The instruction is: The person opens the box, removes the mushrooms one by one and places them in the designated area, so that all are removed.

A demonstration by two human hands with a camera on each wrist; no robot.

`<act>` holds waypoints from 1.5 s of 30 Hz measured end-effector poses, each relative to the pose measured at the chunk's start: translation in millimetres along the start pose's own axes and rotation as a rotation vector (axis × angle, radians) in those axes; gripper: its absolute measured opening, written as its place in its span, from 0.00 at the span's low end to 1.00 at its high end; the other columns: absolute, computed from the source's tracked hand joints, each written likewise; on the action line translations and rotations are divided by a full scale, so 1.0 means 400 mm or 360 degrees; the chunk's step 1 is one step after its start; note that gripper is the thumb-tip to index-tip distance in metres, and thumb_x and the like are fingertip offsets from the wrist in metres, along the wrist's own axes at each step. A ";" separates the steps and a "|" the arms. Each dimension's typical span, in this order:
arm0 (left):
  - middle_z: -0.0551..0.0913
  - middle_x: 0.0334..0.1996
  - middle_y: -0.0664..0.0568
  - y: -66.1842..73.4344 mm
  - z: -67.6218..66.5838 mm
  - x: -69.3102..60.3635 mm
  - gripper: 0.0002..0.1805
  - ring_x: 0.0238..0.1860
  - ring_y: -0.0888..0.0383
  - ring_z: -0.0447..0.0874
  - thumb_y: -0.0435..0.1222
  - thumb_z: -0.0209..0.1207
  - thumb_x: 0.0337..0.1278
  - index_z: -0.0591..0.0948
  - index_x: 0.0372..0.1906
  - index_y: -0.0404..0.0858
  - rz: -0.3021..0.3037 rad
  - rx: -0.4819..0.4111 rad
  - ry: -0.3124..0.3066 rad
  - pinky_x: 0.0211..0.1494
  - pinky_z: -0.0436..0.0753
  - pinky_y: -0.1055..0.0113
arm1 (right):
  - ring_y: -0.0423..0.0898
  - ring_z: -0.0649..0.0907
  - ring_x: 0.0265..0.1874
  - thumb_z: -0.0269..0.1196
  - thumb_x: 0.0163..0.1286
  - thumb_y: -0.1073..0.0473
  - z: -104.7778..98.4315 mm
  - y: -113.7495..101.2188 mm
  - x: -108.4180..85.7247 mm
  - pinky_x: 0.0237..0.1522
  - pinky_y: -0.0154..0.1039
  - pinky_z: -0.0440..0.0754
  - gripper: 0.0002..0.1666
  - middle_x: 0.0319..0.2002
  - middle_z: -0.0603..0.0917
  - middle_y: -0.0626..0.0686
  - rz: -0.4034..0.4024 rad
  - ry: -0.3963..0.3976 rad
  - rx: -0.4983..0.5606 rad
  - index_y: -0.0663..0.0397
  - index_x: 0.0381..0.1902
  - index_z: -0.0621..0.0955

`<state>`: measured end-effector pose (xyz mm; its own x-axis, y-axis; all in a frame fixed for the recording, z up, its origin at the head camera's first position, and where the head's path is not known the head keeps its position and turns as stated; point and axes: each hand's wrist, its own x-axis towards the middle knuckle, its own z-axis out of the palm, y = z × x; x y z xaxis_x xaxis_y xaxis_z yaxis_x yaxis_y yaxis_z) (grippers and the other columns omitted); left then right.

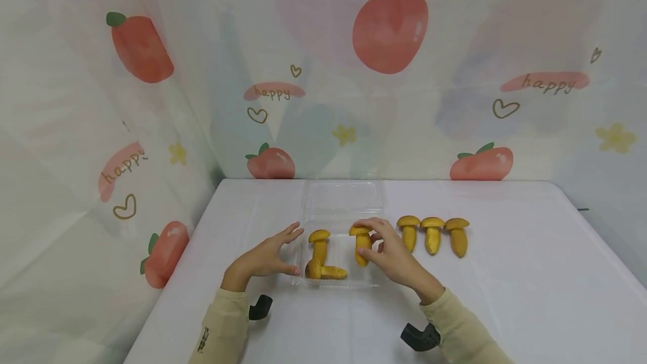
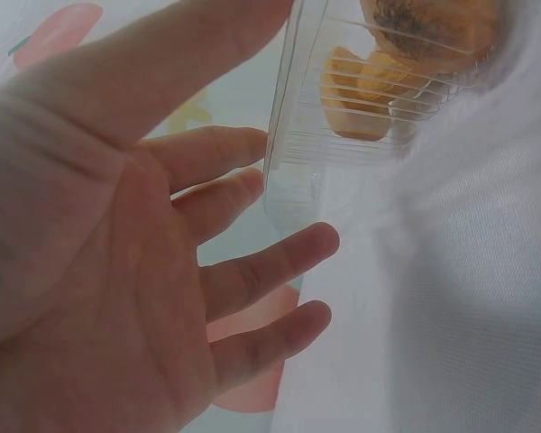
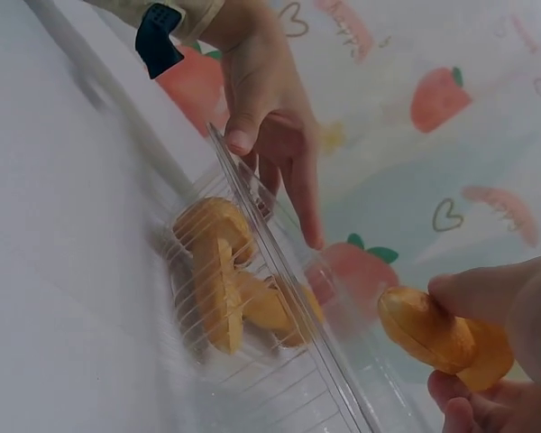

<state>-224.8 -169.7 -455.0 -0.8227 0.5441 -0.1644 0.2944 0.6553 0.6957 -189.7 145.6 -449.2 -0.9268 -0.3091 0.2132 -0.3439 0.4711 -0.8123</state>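
A clear plastic container [image 1: 349,282] lies on the table with its lid folded back. Inside, at its left, one yellow mushroom [image 1: 319,247] stands stem down in the head view and another [image 1: 331,272] lies crosswise below it. My right hand [image 1: 391,254] pinches a third mushroom [image 1: 361,246] between thumb and fingers over the container's right part; in the right wrist view this mushroom [image 3: 428,334] is above the rim. My left hand [image 1: 263,257], fingers spread, touches the container's left edge; the left wrist view shows the palm [image 2: 117,271] and fingertips by the wall [image 2: 284,108].
Three more yellow mushrooms [image 1: 408,233], [image 1: 432,235], [image 1: 458,236] stand in a row right of the container on the white table [image 1: 531,274]. Patterned cloth [image 1: 323,44] hangs behind and at the left. The container's lid [image 1: 343,198] reaches toward the table's back edge.
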 end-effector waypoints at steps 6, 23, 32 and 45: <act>0.49 0.83 0.45 -0.003 0.000 0.001 0.53 0.82 0.39 0.48 0.41 0.75 0.50 0.59 0.79 0.38 0.0007 -0.0009 -0.0003 0.77 0.59 0.35 | 0.48 0.75 0.47 0.69 0.67 0.63 -0.017 0.003 -0.014 0.38 0.32 0.75 0.25 0.63 0.75 0.60 -0.0050 0.0019 -0.0020 0.52 0.61 0.78; 0.49 0.83 0.45 -0.003 0.001 0.004 0.54 0.82 0.38 0.49 0.42 0.76 0.49 0.59 0.79 0.39 0.0004 0.0005 0.0003 0.77 0.59 0.35 | 0.45 0.74 0.45 0.68 0.68 0.63 -0.080 0.013 -0.050 0.38 0.34 0.74 0.24 0.62 0.76 0.56 -0.0072 0.0056 -0.0084 0.49 0.61 0.79; 0.49 0.83 0.45 -0.005 0.002 0.004 0.54 0.82 0.38 0.49 0.42 0.76 0.50 0.59 0.79 0.39 0.0013 0.0015 0.0003 0.77 0.60 0.35 | 0.42 0.73 0.41 0.68 0.66 0.66 -0.117 0.045 -0.081 0.35 0.35 0.75 0.24 0.61 0.73 0.55 -0.0143 0.0121 -0.0158 0.50 0.60 0.79; 0.49 0.83 0.45 0.005 0.001 0.000 0.53 0.82 0.39 0.49 0.42 0.76 0.50 0.59 0.80 0.40 -0.0010 0.0015 0.0014 0.77 0.59 0.35 | 0.37 0.71 0.44 0.68 0.65 0.68 -0.174 0.082 -0.120 0.35 0.32 0.73 0.26 0.62 0.72 0.58 -0.0170 0.0190 -0.0255 0.51 0.61 0.79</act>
<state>-224.1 -168.0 -453.9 -0.8287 0.5356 -0.1624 0.2941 0.6636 0.6878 -166.9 233.4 -448.5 -0.8919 -0.2689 0.3637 -0.4518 0.5693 -0.6869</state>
